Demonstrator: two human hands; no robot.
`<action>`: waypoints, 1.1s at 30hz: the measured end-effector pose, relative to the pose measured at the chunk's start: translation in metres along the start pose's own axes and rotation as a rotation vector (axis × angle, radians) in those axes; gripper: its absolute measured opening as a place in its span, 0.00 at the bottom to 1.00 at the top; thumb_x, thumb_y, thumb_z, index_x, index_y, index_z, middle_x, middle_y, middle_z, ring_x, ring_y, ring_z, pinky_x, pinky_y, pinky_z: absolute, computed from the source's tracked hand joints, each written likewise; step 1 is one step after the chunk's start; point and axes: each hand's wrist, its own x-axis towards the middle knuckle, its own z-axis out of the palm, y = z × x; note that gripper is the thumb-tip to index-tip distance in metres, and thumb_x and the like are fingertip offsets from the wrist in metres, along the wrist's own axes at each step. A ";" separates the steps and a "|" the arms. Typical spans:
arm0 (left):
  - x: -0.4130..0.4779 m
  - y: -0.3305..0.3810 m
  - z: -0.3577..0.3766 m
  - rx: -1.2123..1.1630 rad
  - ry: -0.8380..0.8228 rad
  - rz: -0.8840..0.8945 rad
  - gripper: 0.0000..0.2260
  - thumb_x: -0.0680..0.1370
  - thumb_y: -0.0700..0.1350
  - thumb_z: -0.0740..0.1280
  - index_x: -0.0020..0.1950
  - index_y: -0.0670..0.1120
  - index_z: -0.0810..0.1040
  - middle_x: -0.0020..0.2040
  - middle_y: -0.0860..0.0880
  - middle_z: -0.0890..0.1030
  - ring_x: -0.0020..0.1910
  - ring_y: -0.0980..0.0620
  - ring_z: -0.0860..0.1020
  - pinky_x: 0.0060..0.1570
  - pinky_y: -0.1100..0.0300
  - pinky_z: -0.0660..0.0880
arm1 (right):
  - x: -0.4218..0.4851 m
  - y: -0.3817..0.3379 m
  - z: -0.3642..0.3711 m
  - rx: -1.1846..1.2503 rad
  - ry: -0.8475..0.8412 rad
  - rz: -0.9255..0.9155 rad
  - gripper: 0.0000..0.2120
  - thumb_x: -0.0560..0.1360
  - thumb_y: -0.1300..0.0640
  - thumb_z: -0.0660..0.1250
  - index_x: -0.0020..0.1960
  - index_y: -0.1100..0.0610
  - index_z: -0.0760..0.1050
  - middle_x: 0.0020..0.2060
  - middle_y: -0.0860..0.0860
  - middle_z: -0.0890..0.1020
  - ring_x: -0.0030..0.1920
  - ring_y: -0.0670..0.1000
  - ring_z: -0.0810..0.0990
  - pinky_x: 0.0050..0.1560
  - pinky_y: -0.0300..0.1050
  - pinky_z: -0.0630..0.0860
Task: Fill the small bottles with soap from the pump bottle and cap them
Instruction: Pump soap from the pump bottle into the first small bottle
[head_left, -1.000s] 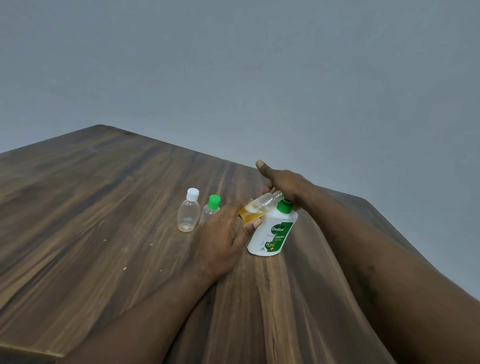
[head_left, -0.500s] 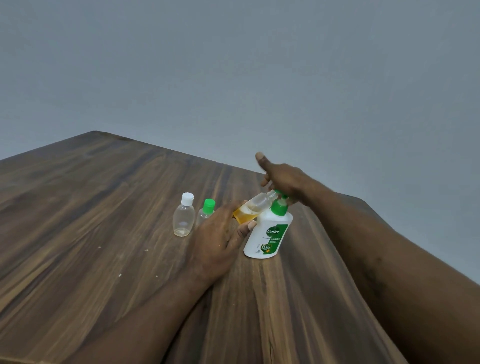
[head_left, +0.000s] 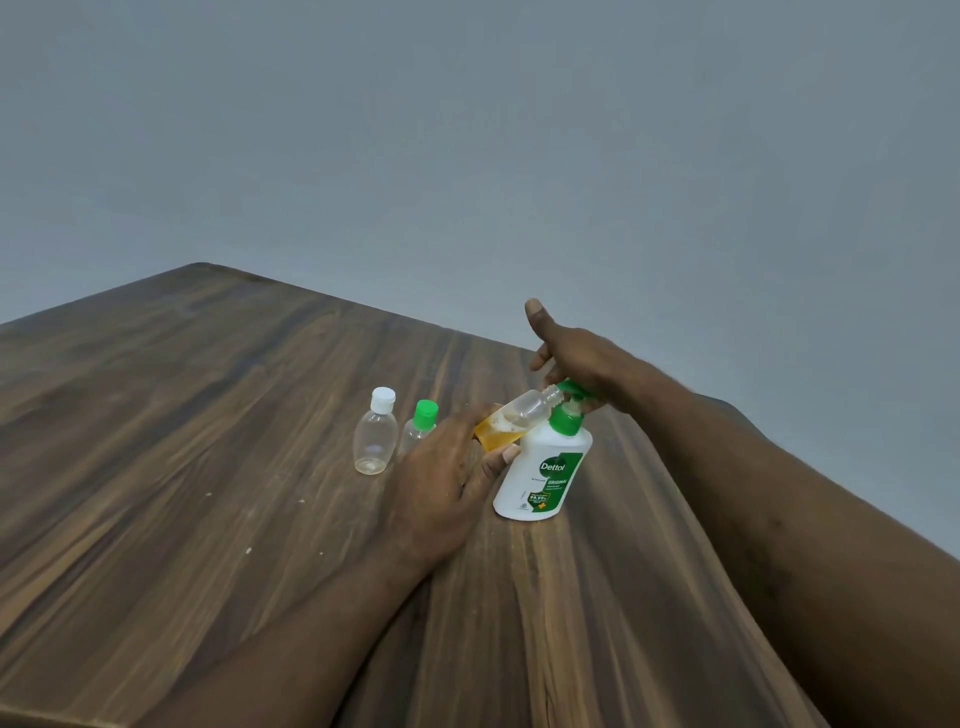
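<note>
Wood-grain table (head_left: 182, 467) fills the lower view, grey wall (head_left: 467, 156) behind it. Both forearms reach in from the bottom and right edge. Left hand (head_left: 441, 483) grips the tilted bottle (head_left: 514, 421) by its base end, thumb below and fingers over the top, so that hand is closed round it. The bottle is uncapped, held off the table, and holds amber soap pooled at the gripped end; its open neck points up and away from the grip to the pump spout. Right hand (head_left: 576, 358) lies on the pump head (head_left: 571, 387) just beyond that neck, thumb sticking up free. Cannot tell whether its fingers wrap the head or just press on it. Pump bottle (head_left: 545, 478), white with a green label, stands upright on the table directly under the tilted bottle, touching or just beside the left thumb. White-cap bottle (head_left: 375, 436) stands upright to the left of the grip, capped, looks near empty. Green-cap bottle (head_left: 418, 428) stands between it and the left hand, partly hidden by the knuckles, capped.
</note>
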 end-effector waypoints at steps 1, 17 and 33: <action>0.000 0.000 0.000 -0.005 0.005 0.005 0.17 0.82 0.63 0.62 0.67 0.58 0.74 0.48 0.63 0.78 0.44 0.65 0.76 0.42 0.68 0.67 | 0.001 -0.001 -0.005 0.017 0.021 -0.012 0.44 0.74 0.19 0.43 0.54 0.52 0.81 0.50 0.54 0.84 0.52 0.56 0.83 0.47 0.50 0.79; 0.001 -0.003 0.002 0.003 0.002 0.015 0.18 0.82 0.61 0.62 0.68 0.54 0.76 0.48 0.61 0.78 0.42 0.66 0.75 0.40 0.68 0.66 | 0.005 0.014 0.017 0.025 -0.050 0.061 0.44 0.76 0.21 0.48 0.51 0.58 0.82 0.53 0.56 0.85 0.53 0.57 0.83 0.59 0.57 0.79; 0.000 0.001 0.000 -0.020 -0.013 0.022 0.20 0.82 0.63 0.60 0.68 0.54 0.75 0.51 0.60 0.79 0.42 0.65 0.76 0.41 0.68 0.69 | 0.006 0.016 0.018 0.023 -0.033 0.056 0.43 0.76 0.21 0.48 0.50 0.57 0.82 0.52 0.57 0.85 0.52 0.57 0.83 0.57 0.57 0.78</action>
